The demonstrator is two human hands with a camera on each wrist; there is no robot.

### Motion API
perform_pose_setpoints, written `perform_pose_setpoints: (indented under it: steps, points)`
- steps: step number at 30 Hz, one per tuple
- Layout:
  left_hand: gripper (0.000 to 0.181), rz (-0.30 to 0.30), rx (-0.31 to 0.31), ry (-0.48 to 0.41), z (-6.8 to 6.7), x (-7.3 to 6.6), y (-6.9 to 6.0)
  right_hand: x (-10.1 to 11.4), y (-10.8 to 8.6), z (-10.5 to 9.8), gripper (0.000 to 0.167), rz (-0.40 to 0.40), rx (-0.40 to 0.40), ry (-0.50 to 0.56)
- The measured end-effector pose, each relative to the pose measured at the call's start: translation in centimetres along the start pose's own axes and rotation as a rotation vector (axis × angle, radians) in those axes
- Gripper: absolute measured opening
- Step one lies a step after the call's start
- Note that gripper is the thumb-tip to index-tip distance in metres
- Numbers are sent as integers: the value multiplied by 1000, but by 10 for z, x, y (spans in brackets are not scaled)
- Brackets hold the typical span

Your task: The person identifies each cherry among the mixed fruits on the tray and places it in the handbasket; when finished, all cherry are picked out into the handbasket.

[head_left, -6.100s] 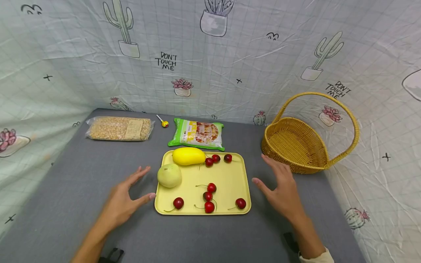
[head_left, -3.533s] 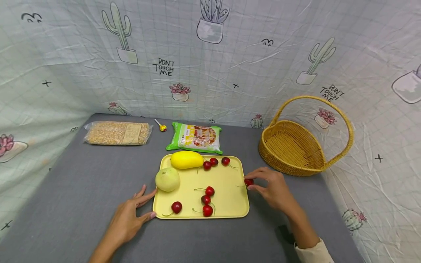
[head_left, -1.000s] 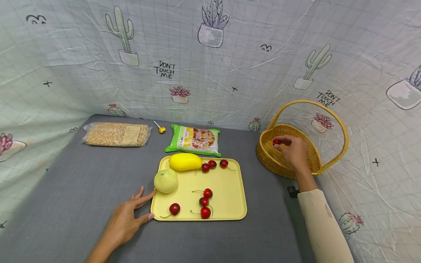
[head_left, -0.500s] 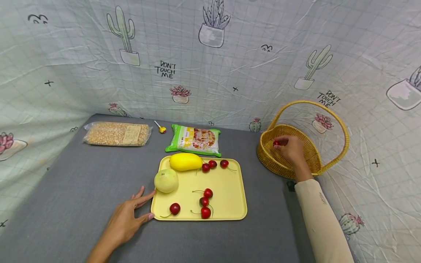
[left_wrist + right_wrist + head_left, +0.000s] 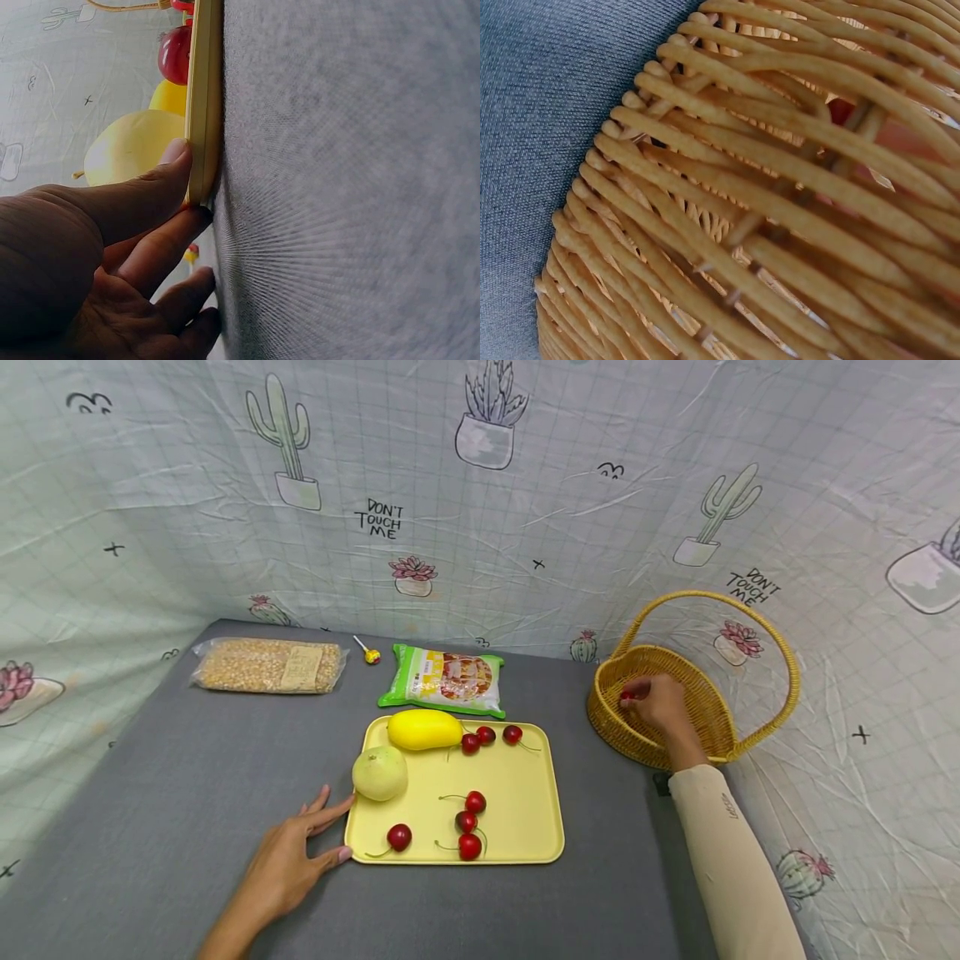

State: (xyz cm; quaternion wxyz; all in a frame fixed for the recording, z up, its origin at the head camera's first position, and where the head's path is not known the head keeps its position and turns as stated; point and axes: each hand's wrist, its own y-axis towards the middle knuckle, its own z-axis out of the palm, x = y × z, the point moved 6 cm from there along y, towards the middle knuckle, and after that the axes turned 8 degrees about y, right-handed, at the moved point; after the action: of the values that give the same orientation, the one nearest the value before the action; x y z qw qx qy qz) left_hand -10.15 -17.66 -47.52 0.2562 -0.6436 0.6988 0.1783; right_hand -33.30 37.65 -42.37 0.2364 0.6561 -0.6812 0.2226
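My right hand [image 5: 660, 700] is inside the yellow wicker basket [image 5: 606, 714], pinching a red cherry [image 5: 626, 696] between thumb and fingertips. From the right wrist, the basket's woven wall [image 5: 765, 180] covers most of the hand, and red shows through the gaps. At the left, my left hand [image 5: 288, 860] touches the rim of the yellow tray [image 5: 517, 810] with its thumb and a finger, the others spread. On the tray lie a pale green round fruit [image 5: 379, 773], a yellow mango-like fruit [image 5: 424, 729] and several cherries [image 5: 469, 847], stems attached.
Behind the tray lies a green and white food packet [image 5: 448, 680]. A lollipop [image 5: 371, 656] and a clear bag of yellow kernels [image 5: 266, 666] lie left of it. The basket's tall handle [image 5: 795, 681] arches over its opening. A patterned cloth [image 5: 480, 527] hangs around the grey table [image 5: 187, 777].
Both hands were apart from the tray at first. The left came to its rim; the right took a cherry from the tray's right side, carried it into the basket and has lowered slightly.
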Motion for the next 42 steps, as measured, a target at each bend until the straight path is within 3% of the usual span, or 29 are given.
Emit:
perform_pose_setpoints:
  steps: [8, 17, 27, 34, 42]
  points:
    - [73, -11, 6, -3, 1, 1, -1, -2, 0, 3, 31, 21, 34, -1]
    - [74, -2, 1, -8, 2, 1, -1, -3, -6, -1, 33, 30, -6, 12]
    - [74, -8, 10, -3, 1, 2, -1, 7, -21, -19, 27, -51, -186, 48]
    - [73, 3, 2, -9, 2, 2, -1, 23, -37, -30, 22, -185, -386, 109]
    - [73, 9, -2, -26, 1, 3, -1, 55, -56, -35, 23, -318, -497, 197]
